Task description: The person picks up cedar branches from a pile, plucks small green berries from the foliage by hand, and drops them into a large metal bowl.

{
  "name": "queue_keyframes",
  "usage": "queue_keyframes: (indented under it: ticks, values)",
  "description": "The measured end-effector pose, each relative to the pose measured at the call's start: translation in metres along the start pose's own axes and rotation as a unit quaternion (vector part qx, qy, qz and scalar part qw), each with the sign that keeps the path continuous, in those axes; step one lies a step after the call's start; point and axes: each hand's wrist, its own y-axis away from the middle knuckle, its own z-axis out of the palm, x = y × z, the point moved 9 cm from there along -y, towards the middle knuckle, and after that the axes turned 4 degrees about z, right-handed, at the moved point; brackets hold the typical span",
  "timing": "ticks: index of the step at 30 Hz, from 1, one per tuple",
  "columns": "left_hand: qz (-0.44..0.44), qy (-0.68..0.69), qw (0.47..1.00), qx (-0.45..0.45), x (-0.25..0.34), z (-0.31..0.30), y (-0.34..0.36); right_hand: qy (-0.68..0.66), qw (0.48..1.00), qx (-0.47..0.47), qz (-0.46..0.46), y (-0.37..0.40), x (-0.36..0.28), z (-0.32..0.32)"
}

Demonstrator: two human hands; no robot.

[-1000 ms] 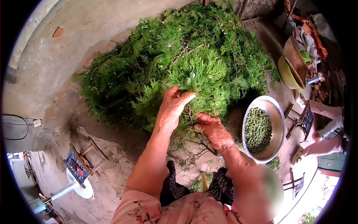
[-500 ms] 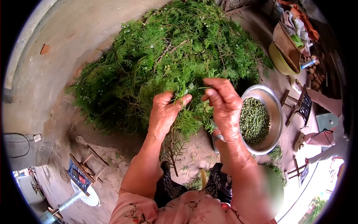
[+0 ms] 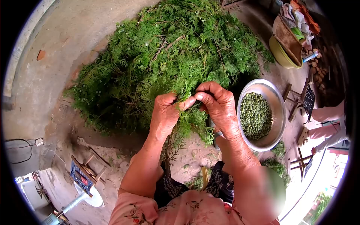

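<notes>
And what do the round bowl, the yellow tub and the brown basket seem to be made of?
The bowl looks like shiny metal, perhaps steel or aluminium: silvery, with a bright rim. The tub is probably smooth plastic, from its even colour. The basket seems woven, by its textured surface; cane or plastic, I cannot tell.

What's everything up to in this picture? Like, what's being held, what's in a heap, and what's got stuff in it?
Left hand: pinching a leafy branch
Right hand: curled close to the left hand; can't tell if it grips anything
Leafy branch: held
Branch pile: heaped up
Metal bowl: partly filled
Green berries: loose, gathered in the bowl
</notes>
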Motion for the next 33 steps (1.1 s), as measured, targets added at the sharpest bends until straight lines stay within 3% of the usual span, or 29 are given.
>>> queue_keyframes:
  ticks: [3, 4, 6, 10, 14, 16, 18, 20, 21, 22, 26, 28, 29, 32, 33]
  values:
    - [-0.041, 0.073, 0.996, 0.008, 0.003, 0.006, 0.003, -0.11, 0.98, 0.044, 0.159, 0.004, 0.02, -0.007]
    - [-0.066, 0.094, 0.993, 0.018, 0.001, 0.007, 0.004, -0.204, 0.967, 0.031, 0.148, -0.001, 0.025, -0.008]
    - [-0.044, 0.09, 0.995, 0.012, 0.001, 0.009, 0.003, -0.119, 0.988, 0.016, 0.094, -0.004, 0.019, -0.01]
    - [0.014, 0.053, 0.997, 0.059, 0.008, -0.002, 0.001, -0.131, 0.988, 0.075, 0.035, 0.001, -0.003, -0.013]
    - [0.033, 0.006, 0.999, 0.031, 0.011, 0.002, 0.001, 0.031, 0.999, 0.033, -0.026, 0.001, -0.007, -0.002]
    - [0.075, -0.062, 0.995, 0.008, 0.019, 0.004, 0.002, 0.037, 0.998, 0.003, -0.042, 0.002, -0.005, 0.006]
    - [0.048, -0.083, 0.995, 0.006, 0.014, 0.002, 0.002, 0.065, 0.997, 0.001, -0.03, 0.002, -0.012, 0.006]
    - [0.008, 0.062, 0.998, -0.009, 0.015, 0.009, 0.002, -0.093, 0.985, 0.029, 0.143, 0.004, 0.014, -0.001]
    - [-0.011, 0.07, 0.997, 0.014, 0.007, 0.003, 0.002, -0.214, 0.962, 0.033, 0.168, 0.003, 0.026, -0.004]
    - [-0.011, 0.07, 0.997, 0.015, 0.008, 0.002, 0.002, -0.305, 0.942, 0.0, 0.136, -0.002, 0.021, -0.005]
    - [0.01, 0.028, 1.0, 0.008, 0.007, 0.004, 0.001, -0.291, 0.954, 0.009, 0.071, -0.004, -0.002, -0.012]
    - [0.044, 0.021, 0.999, 0.01, 0.009, 0.004, 0.0, -0.208, 0.973, -0.069, 0.068, 0.0, 0.001, -0.004]
    - [0.054, 0.01, 0.998, 0.005, 0.011, 0.006, 0.0, -0.133, 0.988, -0.036, 0.074, 0.006, -0.003, -0.001]
    - [0.069, -0.078, 0.994, -0.035, 0.011, 0.007, 0.002, 0.1, 0.986, -0.008, -0.136, 0.006, -0.021, 0.008]
    - [0.112, -0.121, 0.986, -0.035, 0.022, 0.009, 0.003, 0.134, 0.979, 0.002, -0.156, 0.007, -0.024, 0.009]
